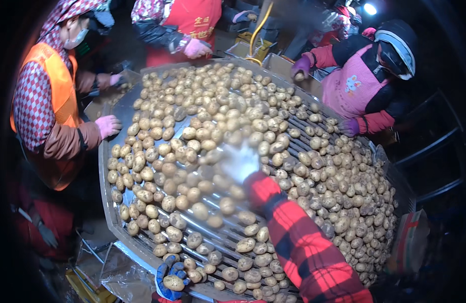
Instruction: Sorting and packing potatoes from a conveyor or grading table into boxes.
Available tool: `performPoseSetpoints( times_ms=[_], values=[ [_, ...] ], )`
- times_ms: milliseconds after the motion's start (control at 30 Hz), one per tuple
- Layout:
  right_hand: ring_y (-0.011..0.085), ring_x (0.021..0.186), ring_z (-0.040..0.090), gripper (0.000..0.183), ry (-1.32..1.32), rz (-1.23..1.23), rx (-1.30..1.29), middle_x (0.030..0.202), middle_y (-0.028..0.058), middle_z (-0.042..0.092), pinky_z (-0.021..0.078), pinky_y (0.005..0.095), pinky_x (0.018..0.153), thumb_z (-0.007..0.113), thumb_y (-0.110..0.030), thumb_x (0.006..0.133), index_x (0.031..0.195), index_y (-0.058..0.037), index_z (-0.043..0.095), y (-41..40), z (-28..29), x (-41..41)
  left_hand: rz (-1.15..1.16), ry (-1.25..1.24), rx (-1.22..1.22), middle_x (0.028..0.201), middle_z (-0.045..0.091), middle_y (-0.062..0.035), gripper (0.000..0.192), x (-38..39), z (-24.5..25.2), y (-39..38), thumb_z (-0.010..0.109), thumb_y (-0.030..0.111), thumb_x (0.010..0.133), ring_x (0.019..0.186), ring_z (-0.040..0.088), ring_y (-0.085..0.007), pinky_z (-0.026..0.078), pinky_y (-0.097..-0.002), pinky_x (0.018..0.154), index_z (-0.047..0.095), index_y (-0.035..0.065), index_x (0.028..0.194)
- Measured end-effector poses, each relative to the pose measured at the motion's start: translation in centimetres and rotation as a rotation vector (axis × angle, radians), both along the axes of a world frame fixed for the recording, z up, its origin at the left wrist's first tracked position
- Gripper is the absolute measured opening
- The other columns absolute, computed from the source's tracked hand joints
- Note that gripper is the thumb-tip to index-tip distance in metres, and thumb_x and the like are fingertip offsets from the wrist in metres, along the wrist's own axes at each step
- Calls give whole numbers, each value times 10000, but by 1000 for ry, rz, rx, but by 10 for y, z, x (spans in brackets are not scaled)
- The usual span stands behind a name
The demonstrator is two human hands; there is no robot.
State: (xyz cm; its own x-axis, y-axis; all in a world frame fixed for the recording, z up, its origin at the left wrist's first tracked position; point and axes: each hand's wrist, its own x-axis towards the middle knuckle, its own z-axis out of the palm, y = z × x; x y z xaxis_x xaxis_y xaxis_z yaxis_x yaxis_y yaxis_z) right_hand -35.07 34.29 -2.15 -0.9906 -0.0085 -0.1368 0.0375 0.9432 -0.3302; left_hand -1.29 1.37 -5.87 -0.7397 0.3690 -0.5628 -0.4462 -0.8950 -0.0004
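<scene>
My left hand (170, 273), in a blue-coated glove, is at the near edge of a slatted metal sorting table (214, 242). Its fingers curl up around a potato (174, 283). A red-and-black plaid sleeve leads to my right hand (240, 161), stretched over the middle of the table among the potatoes. That hand is a pale, motion-blurred shape, so its fingers and anything in them cannot be made out. Dirt-marked potatoes (246, 245) lie loose on the slats around both hands, and several beside the right hand are blurred too.
A dense potato heap (354, 189) covers the table's right side. At the left rim rests a co-worker's pink-gloved hand (108, 126); another co-worker's purple-gloved hand (348, 127) touches the right rim. Clear plastic sheeting (123, 270) lies below the near-left edge. A yellow hose (260, 28) hangs behind the table.
</scene>
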Motion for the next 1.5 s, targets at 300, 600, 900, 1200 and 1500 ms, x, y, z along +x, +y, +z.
performPoseSetpoints(
  times_ms=[300, 600, 900, 1200, 1500],
  values=[
    [361, 1104, 601, 466, 373, 364, -77, 1251, 152, 591, 511, 527, 878, 667, -207, 833, 1291, -133, 622, 71, -14, 28, -42, -26, -62, 1469, 545, -178, 552, -7, 7, 7, 538, 259, 1035, 1154, 609, -340, 519, -523, 917, 413, 144, 1560],
    [297, 1125, 679, 246, 122, 156, 527, 1274, 70, 705, 513, 505, 971, 577, -198, 923, 1165, -218, 620, 68, 4, -80, -228, 32, -133, 1544, 485, -181, 598, -26, 26, 38, 551, 224, 1027, 1233, 597, -359, 530, -519, 942, 372, 158, 1594],
    [328, 1077, 704, 493, 93, 398, -115, 1165, 176, 733, 564, 442, 942, 644, -326, 880, 1340, -149, 629, 90, 15, 18, -422, 311, -63, 1671, 298, -140, 778, -127, 56, 150, 617, 198, 1017, 1427, 458, -435, 570, -472, 975, 175, 265, 1653],
    [343, 1150, 669, 416, 225, 103, 139, 1224, 185, 691, 524, 461, 1005, 597, -283, 989, 1339, -61, 617, 114, 47, -27, -224, 23, 424, 1574, 455, -203, 559, -130, 42, 136, 537, 377, 1074, 1251, 612, -404, 592, -463, 921, 398, 141, 1561],
    [232, 1009, 667, 355, -100, 55, -245, 1089, 111, 734, 545, 379, 866, 726, -205, 844, 1149, -24, 726, 157, -10, -51, 52, -262, 401, 1496, 553, -115, 551, -134, 48, 175, 561, 473, 1035, 1373, 530, -302, 507, -503, 1057, 527, 156, 1484]
  ],
)
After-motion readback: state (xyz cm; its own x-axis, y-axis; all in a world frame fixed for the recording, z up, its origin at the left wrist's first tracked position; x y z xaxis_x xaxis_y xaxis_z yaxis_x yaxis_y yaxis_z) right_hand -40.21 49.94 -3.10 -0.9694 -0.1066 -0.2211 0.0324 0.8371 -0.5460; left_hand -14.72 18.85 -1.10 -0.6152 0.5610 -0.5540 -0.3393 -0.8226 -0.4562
